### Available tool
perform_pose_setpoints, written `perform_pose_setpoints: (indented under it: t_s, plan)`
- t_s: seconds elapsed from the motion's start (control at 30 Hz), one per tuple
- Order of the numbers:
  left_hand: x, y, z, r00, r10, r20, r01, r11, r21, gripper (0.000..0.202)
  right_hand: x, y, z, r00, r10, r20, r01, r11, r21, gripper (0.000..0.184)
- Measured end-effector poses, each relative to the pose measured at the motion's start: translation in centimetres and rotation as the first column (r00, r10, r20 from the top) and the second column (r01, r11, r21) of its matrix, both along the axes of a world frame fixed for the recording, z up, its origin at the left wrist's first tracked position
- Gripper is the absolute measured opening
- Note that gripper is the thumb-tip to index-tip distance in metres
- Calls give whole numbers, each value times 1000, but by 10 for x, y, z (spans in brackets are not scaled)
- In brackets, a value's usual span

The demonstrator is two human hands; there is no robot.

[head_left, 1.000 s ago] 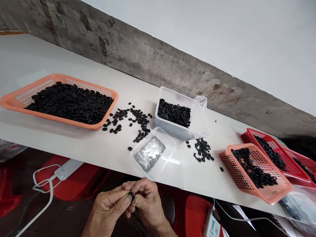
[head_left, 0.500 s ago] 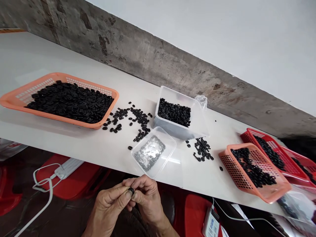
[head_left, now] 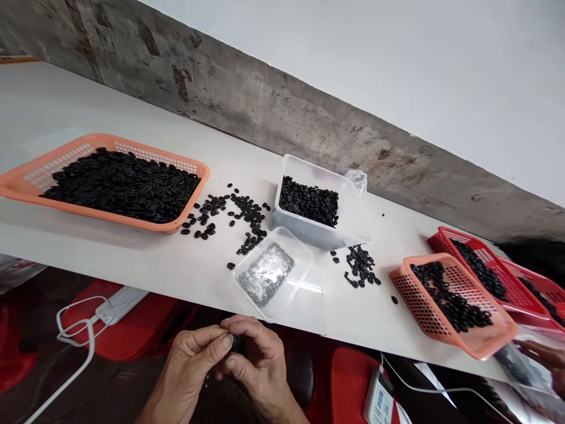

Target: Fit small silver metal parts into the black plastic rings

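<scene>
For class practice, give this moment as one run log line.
Left hand: grip on black piece | Right hand: beside piece, contact unclear | Nearby: clear tray on table

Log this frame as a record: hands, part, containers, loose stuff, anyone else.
left_hand: left hand, pinching a small black part
right_hand: right hand, fingers around the same part; contact unclear
nearest_container: shallow clear tray, small silvery pieces inside
box: translucent box behind the tray, black pieces inside
left_basket: orange basket, heaped with black pieces
loose: black pieces on the white table, between left basket and box
other_person: another person's hand, right edge
</scene>
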State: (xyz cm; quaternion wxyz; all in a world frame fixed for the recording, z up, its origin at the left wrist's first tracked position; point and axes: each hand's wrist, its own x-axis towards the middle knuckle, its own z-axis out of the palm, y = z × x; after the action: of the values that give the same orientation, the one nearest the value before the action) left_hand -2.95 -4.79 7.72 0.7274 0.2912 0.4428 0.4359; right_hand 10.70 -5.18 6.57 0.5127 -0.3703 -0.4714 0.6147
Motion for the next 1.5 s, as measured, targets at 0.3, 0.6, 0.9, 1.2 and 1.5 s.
perform_pose_setpoints:
  t_s: [0.3,0.6,0.9,1.2,1.5]
  plan:
    - [-3,-7,10,999,0,54,6,994,-110,25,5,0,4,999,-28,44,24,995,99,27]
    - [-3,-13,10,999,-26,47,31,994,-105,25,5,-5,9,990,-113,81,103,988,118,24]
    - [-11,-17,-1,985,-46,-166,59,995,79,36,7,-5,21,914,-97,393,-37,947,320,34]
    - [-11,-20,-6,993,-71,-97,78,995,66,34,7,-4,25,703,-221,676,-227,831,508,28]
    - [-11,-15,-3,988,-131,-75,136,989,55,32,10,-1,27,567,-265,780,-369,765,528,19]
